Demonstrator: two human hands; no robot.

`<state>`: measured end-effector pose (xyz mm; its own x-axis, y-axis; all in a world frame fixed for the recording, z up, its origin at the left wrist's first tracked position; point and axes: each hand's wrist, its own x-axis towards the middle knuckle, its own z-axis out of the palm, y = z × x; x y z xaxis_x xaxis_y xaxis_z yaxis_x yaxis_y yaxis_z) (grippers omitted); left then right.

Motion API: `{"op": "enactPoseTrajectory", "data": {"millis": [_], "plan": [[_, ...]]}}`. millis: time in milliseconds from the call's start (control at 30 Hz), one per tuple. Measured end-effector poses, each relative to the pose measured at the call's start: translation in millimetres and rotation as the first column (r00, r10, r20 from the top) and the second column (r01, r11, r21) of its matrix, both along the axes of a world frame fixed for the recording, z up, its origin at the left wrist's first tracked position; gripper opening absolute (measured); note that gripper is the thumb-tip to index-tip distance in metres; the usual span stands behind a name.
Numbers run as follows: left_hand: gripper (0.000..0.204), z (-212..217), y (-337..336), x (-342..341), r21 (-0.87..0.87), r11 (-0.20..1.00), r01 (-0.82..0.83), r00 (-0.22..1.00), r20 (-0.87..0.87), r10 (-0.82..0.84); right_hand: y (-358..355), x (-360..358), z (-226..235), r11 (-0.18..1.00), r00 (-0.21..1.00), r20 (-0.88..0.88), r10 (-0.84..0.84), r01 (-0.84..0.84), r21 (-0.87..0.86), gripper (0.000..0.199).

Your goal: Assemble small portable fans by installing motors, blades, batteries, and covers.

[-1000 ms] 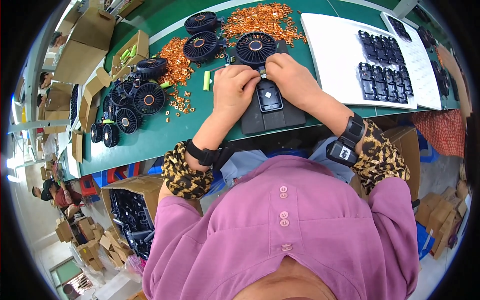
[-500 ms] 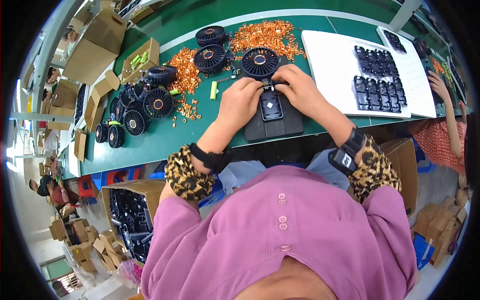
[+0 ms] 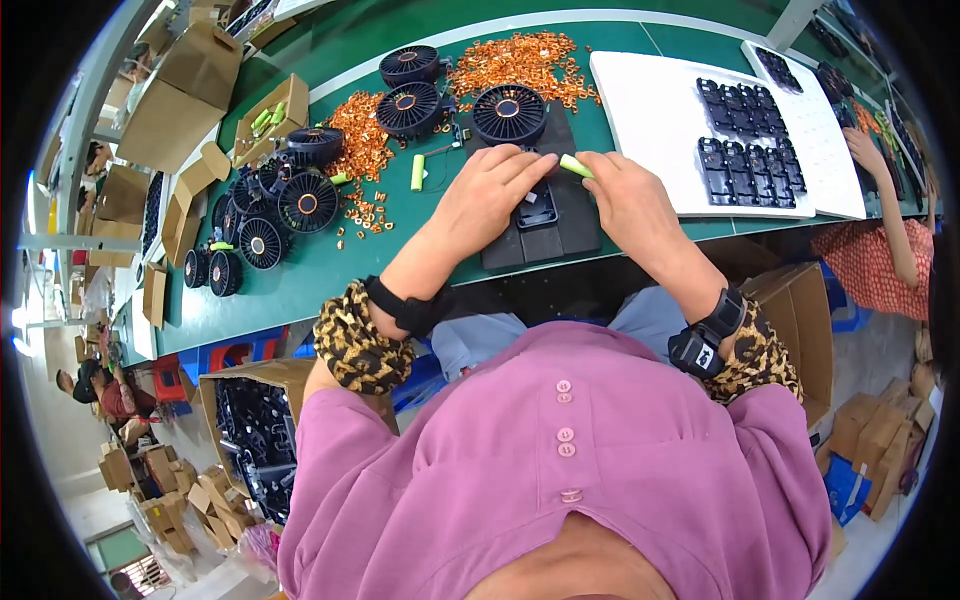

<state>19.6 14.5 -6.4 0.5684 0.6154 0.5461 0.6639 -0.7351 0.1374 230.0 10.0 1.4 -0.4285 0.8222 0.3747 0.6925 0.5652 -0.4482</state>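
Note:
A black desk fan with a round grille [image 3: 510, 114] lies in front of me, its open black handle housing [image 3: 538, 208] resting on a dark foam block [image 3: 572, 232]. My left hand [image 3: 488, 198] is closed over the joint between grille and housing and hides it; its fingertips point right. My right hand [image 3: 628, 200], just right of the housing, pinches a light green cylindrical battery [image 3: 576, 166] between thumb and fingers. The battery's left end points toward my left fingertips. Another green battery [image 3: 418, 172], wired to a fan, lies left of my left hand.
Several fans [image 3: 308, 203] cluster at the left, near a cardboard box [image 3: 290, 100] holding green batteries. Copper-coloured small parts [image 3: 515, 66] are heaped behind. At right, a white foam board [image 3: 650, 130] carries black housings [image 3: 750, 172]. A co-worker's hand [image 3: 866, 150] shows farther right.
My right hand has left the fan's joint and now holds a green battery beside it. My left hand has turned over the joint, covering it. The whole view has shifted slightly.

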Motion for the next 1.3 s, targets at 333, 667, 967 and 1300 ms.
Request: {"op": "enactPoseTrajectory", "data": {"millis": [333, 667, 967, 1300], "plan": [[0.042, 22, 23, -5, -0.427, 0.897, 0.111, 0.972, -0.142, -0.187, 2, -1, 15, 0.705, 0.912, 0.234, 0.337, -0.41, 0.579, 0.022], [0.014, 20, 35, -24, -0.585, 0.794, 0.165, 0.986, 0.069, -0.154, -6, -9, -6, 0.698, 0.841, -0.515, -0.165, -0.27, -0.664, 0.018], [0.01, 10, 25, -12, -0.403, 0.91, 0.1, 0.995, 0.027, -0.097, -11, -32, -23, 0.872, 0.939, -0.343, -0.032, -0.141, -0.468, 0.025], [0.009, 5, 9, 0, -0.177, 0.979, -0.099, 0.97, -0.237, 0.056, -21, -42, -34, 0.989, 0.99, -0.11, 0.092, -0.078, 0.128, 0.031]]}}
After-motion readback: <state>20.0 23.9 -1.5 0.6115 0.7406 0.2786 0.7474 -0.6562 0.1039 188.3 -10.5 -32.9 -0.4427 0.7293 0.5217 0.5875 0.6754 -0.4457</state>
